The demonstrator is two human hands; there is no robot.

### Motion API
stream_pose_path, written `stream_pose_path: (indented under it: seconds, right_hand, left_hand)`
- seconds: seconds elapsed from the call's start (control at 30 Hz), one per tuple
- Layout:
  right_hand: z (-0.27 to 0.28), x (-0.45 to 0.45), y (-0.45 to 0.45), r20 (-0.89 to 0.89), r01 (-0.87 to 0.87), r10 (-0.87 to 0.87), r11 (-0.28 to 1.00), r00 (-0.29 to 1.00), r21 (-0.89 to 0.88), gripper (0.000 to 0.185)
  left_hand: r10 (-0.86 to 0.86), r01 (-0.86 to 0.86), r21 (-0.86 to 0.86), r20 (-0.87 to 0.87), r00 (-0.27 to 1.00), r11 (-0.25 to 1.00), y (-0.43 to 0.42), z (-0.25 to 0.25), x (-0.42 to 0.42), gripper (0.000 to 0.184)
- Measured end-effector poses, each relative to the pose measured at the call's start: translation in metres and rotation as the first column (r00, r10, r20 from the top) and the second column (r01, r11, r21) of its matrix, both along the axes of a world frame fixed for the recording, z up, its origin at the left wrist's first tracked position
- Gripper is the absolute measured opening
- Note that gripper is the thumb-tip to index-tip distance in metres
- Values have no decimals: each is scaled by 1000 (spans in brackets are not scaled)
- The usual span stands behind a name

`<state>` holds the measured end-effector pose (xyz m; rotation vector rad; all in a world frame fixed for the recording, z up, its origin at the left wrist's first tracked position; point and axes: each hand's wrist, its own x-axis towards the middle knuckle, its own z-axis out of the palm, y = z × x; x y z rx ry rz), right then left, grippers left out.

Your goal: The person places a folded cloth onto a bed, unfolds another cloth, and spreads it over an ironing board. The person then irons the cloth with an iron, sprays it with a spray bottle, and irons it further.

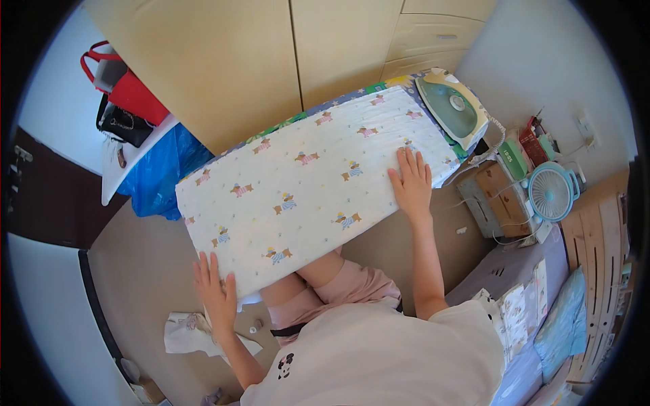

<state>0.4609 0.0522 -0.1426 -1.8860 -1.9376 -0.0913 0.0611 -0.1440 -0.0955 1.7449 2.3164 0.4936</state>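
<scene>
A white cloth printed with small dogs [305, 183] lies spread flat over the ironing board [325, 107], whose blue and green patterned cover shows along the far edge. My left hand [215, 289] rests at the cloth's near left corner, fingers apart. On the cloth's right part lies my right hand [412, 183], palm down with fingers spread. Neither hand grips anything. Beyond my right hand, a green and cream iron [452, 108] rests on the board's right end, its cord hanging down at the right.
Wooden cabinets [223, 68] stand behind the board. A small blue fan [551, 191] and boxes are at the right, near a bed. Red bag [139, 95] and blue plastic bag [166, 176] are at the left. White fabric [193, 333] lies on the floor.
</scene>
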Motion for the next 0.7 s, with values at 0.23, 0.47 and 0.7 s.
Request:
stream_pose_path:
  seconds: [0.23,0.47,0.7]
  right_hand:
    - [10,5,1,-44,-42,40,997,998,-58,52]
    - [7,11,2,-29,-56,55,998,998,-32,51]
    - [2,10,2,-37,-56,56,998,998,1,51]
  left_hand:
    - [41,-42,50,18,999,998,-9,-5,10,56]
    - [-81,-16,289,320,944,957,-20,33,24,38]
    - [-909,390,914,251,-333,110,-19,90,55,14]
